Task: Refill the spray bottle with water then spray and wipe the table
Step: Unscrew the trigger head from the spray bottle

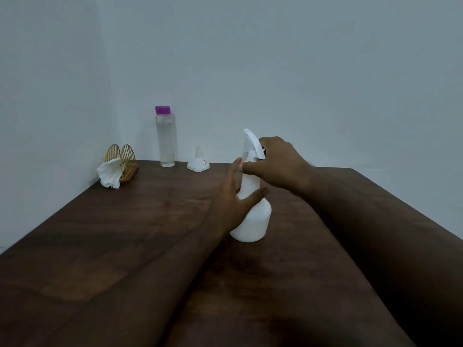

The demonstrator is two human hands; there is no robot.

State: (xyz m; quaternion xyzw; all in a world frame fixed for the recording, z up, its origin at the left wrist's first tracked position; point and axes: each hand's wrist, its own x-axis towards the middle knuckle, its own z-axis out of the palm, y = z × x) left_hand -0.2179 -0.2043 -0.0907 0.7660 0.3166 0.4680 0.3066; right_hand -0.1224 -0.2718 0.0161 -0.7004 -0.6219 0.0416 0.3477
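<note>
A white spray bottle (254, 219) stands upright in the middle of the dark wooden table (125, 234). My left hand (233, 199) wraps around its body, thumb across the front and fingers behind. My right hand (278, 159) grips the white spray head at the top of the bottle. A clear water bottle (165, 139) with a purple cap stands at the back by the wall. A white funnel (198, 161) sits upside down to its right. A white cloth (109, 172) hangs from a gold wire holder (125, 156) at the back left corner.
Pale walls close off the table at the back and on the left. The table's right edge runs diagonally down from the far right corner. Bare wood lies on the left and front of the bottle.
</note>
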